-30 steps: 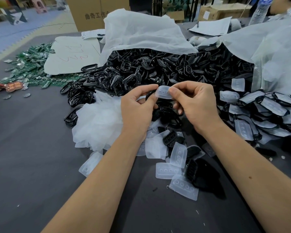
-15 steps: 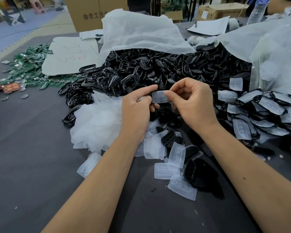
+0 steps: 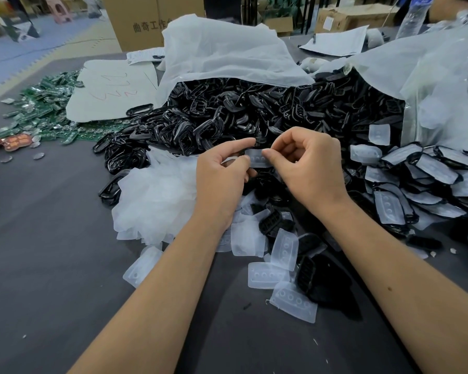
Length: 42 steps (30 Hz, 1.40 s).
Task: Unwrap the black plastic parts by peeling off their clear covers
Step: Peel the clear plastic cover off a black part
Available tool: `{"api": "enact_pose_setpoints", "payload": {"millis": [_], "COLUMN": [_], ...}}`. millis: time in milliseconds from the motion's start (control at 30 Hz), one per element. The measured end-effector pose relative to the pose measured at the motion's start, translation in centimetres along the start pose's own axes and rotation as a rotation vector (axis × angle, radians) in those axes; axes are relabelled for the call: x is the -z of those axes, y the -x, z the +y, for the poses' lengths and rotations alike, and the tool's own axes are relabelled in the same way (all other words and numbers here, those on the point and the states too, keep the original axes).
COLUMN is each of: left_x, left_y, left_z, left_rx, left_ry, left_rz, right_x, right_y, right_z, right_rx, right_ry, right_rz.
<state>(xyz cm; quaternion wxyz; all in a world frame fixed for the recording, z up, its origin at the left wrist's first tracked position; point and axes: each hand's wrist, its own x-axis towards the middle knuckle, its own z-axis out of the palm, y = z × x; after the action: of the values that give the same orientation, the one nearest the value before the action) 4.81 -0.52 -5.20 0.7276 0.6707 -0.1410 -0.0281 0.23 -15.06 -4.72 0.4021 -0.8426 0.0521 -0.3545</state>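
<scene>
The clear cover (image 3: 257, 159), pinched by left hand (image 3: 222, 175) and right hand (image 3: 307, 168), looks light and flexible, so the grip belongs at its thin edges.

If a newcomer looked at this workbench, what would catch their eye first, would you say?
The heap of glossy black plastic frames spilling from a translucent white bag at centre. In front of it, the left hand and right hand pinch one small clear plastic cover; more covers litter the dark table below.
</scene>
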Motion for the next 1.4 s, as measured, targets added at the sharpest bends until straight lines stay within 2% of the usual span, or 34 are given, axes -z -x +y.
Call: {"api": "enact_pose_setpoints", "payload": {"millis": [733,1400], "left_x": [0.07,-0.01], "left_y": [-0.08,-0.15], "left_z": [-0.16,-0.41], "left_rx": [-0.041,-0.048], "left_ry": [-0.067,-0.018], "left_rz": [-0.008,-0.011], "right_x": [-0.07,-0.23], "right_y": [0.02,0.09], "right_z": [-0.37,-0.33], "right_rx": [-0.002,-0.024], "right_ry": [0.023,0.035], "right_rz": [0.046,0.065]}}
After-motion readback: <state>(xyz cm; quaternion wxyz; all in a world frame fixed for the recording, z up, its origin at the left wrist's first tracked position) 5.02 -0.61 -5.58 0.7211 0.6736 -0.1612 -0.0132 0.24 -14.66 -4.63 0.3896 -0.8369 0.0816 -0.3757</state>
